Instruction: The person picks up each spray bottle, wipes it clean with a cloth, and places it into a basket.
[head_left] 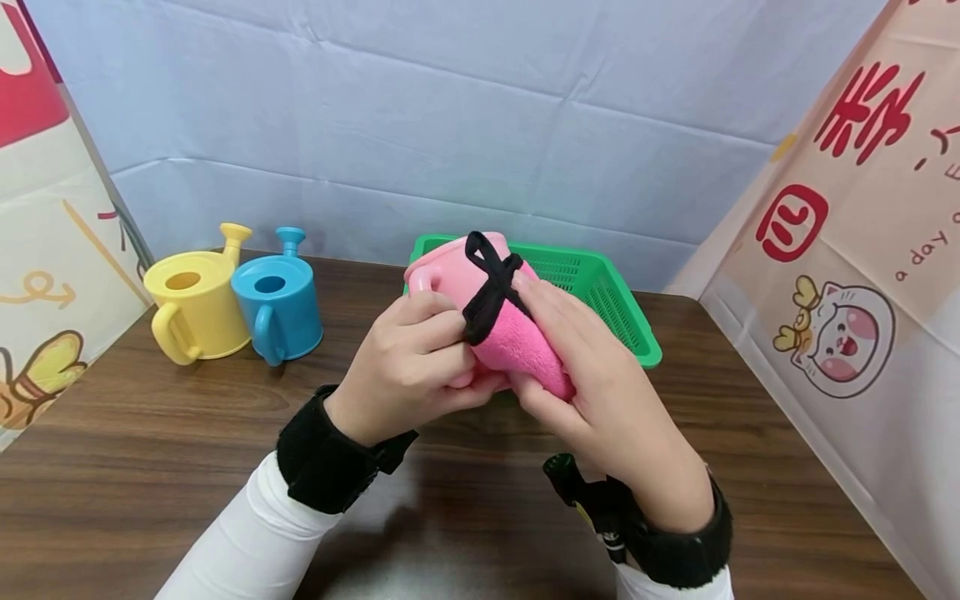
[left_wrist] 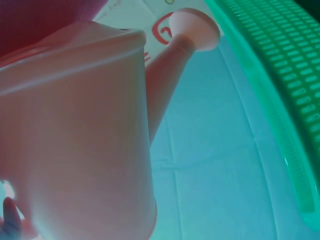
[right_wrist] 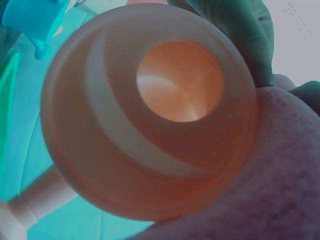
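A pink watering can (head_left: 459, 271) is held up, tilted, in front of the green basket. My left hand (head_left: 416, 358) grips it at the handle. My right hand (head_left: 603, 387) holds a bright pink fluffy cloth (head_left: 525, 346) against the can, fingers over it and thumb beneath. A black looped band (head_left: 492, 292) lies across the cloth. The left wrist view shows the can's smooth side (left_wrist: 85, 135) and spout (left_wrist: 170, 75). In the right wrist view the can's top (right_wrist: 115, 165) with its round hole faces the camera, the cloth (right_wrist: 280, 160) against its rim.
A green plastic basket (head_left: 637, 329) stands behind the hands near the table's back edge. To the left are a yellow watering can (head_left: 213, 312) and a blue watering can (head_left: 296, 300), side by side. Printed cloth sheets enclose the wooden table (head_left: 150, 492).
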